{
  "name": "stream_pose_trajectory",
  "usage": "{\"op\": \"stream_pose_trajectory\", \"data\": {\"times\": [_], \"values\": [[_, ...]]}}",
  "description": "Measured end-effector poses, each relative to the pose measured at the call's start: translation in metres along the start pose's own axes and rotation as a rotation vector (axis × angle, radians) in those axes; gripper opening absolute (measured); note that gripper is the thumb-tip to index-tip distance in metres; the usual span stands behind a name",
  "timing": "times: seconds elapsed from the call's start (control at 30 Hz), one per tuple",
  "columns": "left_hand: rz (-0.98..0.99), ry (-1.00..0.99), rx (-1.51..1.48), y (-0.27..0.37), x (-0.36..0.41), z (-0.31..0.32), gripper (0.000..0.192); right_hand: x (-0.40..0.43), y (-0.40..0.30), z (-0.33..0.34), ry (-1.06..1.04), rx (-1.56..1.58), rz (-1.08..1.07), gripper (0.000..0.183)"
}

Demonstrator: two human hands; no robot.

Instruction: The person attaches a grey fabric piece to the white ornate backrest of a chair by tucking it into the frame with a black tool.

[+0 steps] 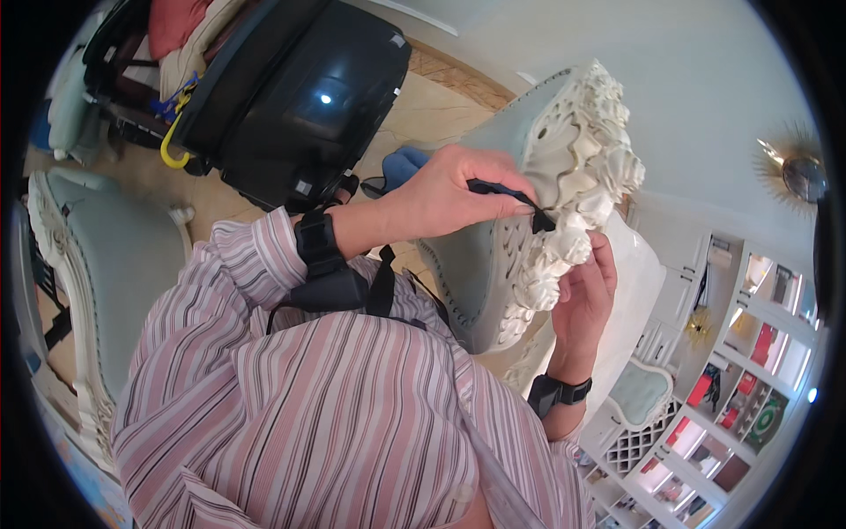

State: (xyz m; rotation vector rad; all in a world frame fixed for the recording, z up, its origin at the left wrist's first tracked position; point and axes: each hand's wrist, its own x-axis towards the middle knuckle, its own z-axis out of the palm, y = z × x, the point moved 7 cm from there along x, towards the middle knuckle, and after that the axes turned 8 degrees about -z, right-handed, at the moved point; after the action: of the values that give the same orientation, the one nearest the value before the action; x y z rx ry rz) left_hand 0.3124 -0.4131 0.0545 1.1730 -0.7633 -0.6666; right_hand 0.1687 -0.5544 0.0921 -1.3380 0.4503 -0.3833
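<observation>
My left hand pinches a dark piece of cloth between thumb and fingers. The cloth's tip lies against the cream carved crest of an upholstered chair back. On the crest's far edge, my right hand has its fingers bent around a carved flower; some fingertips are hidden behind it. Pale blue-green upholstery with studded edging covers the chair back. Black straps are on both my wrists.
A large black suitcase stands beyond my left arm, a yellow hook beside it. Another carved chair is at left. A white glossy table is past my right hand, with shelving behind.
</observation>
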Motion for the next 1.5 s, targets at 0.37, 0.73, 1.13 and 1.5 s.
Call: {"op": "stream_pose_trajectory", "data": {"times": [0.37, 0.73, 1.13, 1.5], "values": [[0.084, 0.023, 0.38, 0.041, 0.013, 0.027, 0.011, 0.009, -0.009, 0.008, -0.091, -0.243, 0.027, 0.009], [-0.339, -0.428, 0.347, -0.066, -0.002, 0.006, 0.043, 0.007, -0.037, -0.003, 0.042, -1.056, -0.552, 0.008], [-0.569, -0.263, -0.015, -0.074, -0.018, -0.052, 0.037, 0.019, -0.033, -0.054, 0.287, -1.047, -0.654, 0.01], [-0.569, -0.349, 0.316, 0.014, 0.016, -0.035, 0.035, 0.025, 0.041, -0.093, 0.479, 0.123, -0.306, 0.014]]}}
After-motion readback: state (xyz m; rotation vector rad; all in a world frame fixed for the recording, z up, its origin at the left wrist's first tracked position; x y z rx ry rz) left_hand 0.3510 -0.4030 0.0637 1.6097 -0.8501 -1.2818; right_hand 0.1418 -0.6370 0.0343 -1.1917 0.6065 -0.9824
